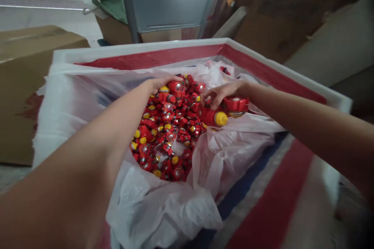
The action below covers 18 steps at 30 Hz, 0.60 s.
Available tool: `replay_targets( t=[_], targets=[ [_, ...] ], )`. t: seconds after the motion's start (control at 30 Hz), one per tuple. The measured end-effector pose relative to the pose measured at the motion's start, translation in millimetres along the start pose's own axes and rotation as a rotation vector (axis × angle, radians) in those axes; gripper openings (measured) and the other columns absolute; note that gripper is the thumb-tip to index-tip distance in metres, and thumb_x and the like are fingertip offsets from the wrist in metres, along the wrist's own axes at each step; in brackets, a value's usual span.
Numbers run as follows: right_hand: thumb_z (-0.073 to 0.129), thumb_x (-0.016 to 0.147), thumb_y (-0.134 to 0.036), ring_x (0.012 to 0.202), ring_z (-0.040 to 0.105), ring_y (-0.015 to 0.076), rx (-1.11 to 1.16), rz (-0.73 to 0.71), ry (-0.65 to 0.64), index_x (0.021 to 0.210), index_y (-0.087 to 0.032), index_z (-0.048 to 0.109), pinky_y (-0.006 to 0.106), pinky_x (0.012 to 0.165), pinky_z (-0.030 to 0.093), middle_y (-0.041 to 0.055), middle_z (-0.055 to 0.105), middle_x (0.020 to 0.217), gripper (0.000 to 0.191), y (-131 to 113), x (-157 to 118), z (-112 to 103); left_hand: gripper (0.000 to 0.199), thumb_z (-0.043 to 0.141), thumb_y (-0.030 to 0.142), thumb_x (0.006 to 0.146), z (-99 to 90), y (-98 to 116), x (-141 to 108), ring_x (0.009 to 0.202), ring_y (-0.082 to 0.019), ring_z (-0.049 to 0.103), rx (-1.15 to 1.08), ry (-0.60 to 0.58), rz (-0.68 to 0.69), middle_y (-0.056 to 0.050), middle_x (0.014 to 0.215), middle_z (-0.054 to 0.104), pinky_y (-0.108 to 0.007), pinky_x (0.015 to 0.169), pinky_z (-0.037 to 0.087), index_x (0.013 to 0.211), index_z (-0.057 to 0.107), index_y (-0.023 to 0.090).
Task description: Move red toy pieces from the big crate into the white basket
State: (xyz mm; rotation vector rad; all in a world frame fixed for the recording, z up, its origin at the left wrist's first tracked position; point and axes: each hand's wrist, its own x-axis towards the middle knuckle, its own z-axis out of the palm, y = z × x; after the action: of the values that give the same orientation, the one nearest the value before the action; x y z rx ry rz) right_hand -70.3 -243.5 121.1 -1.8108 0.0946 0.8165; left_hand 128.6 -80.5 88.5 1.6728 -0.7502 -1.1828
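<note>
A heap of small red toys with yellow knobs [166,132] fills an open clear plastic bag [163,206] inside a big white-rimmed red box [140,48]. My left hand [159,83] reaches across the heap's far left side, fingers bent over a red toy [176,86]. My right hand [220,93] comes in from the right and closes on a larger red toy with a yellow knob [214,117] at the heap's right edge. Another red toy [236,104] lies just under my right wrist.
A brown cardboard carton [20,85] stands at the left of the box. Behind it are a grey metal frame [163,6], a green cloth [111,2] and more cardboard [280,15]. The box's near right corner shows red and blue lining [263,202].
</note>
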Motion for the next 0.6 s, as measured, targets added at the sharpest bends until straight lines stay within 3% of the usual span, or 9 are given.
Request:
replay_targets(
  t=[0.13, 0.27, 0.37, 0.5, 0.6],
  targets=[
    [0.065, 0.059, -0.015, 0.054, 0.056, 0.0079, 0.213, -0.119, 0.230, 0.099, -0.016, 0.048, 0.019, 0.057, 0.042, -0.0015, 0.064, 0.073, 0.043, -3, -106, 21, 0.050, 0.056, 0.051, 0.068, 25.7, 34, -7, 0.072, -0.018, 0.062, -0.195, -0.115, 0.213, -0.007, 0.074, 0.068, -0.033, 0.079, 0.049, 0.097, 0.059, 0.011],
    [0.051, 0.062, -0.012, 0.055, 0.058, 0.0097, 0.301, -0.223, 0.484, 0.099, -0.011, 0.046, 0.020, 0.054, 0.040, 0.0031, 0.064, 0.075, 0.038, 16, -194, 56, 0.044, 0.040, 0.043, 0.084, 59.4, 76, -26, 0.075, -0.010, 0.055, -0.297, -0.158, 0.469, -0.002, 0.073, 0.065, -0.028, 0.088, 0.041, 0.108, 0.048, 0.007],
    [0.035, 0.069, -0.014, 0.055, 0.058, 0.0075, 0.323, -0.275, 0.627, 0.100, -0.006, 0.045, 0.018, 0.051, 0.038, 0.0020, 0.063, 0.074, 0.032, 39, -246, 88, 0.048, 0.036, 0.046, 0.086, 89.5, 102, -43, 0.073, -0.010, 0.053, -0.258, -0.208, 0.500, -0.001, 0.073, 0.063, -0.028, 0.084, 0.041, 0.114, 0.044, 0.008],
    [0.050, 0.060, -0.016, 0.054, 0.058, 0.0099, 0.404, -0.360, 0.761, 0.099, -0.011, 0.045, 0.019, 0.050, 0.040, -0.0004, 0.063, 0.072, 0.039, 83, -298, 141, 0.058, 0.024, 0.056, 0.085, 149.5, 129, -68, 0.064, -0.010, 0.053, -0.152, -0.320, 0.504, -0.001, 0.072, 0.062, -0.029, 0.072, 0.044, 0.118, 0.043, 0.013],
    [0.061, 0.052, -0.019, 0.049, 0.053, 0.0121, 0.523, -0.303, 0.910, 0.096, -0.016, 0.048, 0.022, 0.046, 0.040, -0.0009, 0.061, 0.066, 0.045, 128, -322, 187, 0.060, 0.019, 0.059, 0.084, 208.9, 143, -87, 0.063, -0.011, 0.053, -0.113, -0.465, 0.538, -0.002, 0.070, 0.063, -0.024, 0.064, 0.044, 0.115, 0.045, 0.014]
  ],
)
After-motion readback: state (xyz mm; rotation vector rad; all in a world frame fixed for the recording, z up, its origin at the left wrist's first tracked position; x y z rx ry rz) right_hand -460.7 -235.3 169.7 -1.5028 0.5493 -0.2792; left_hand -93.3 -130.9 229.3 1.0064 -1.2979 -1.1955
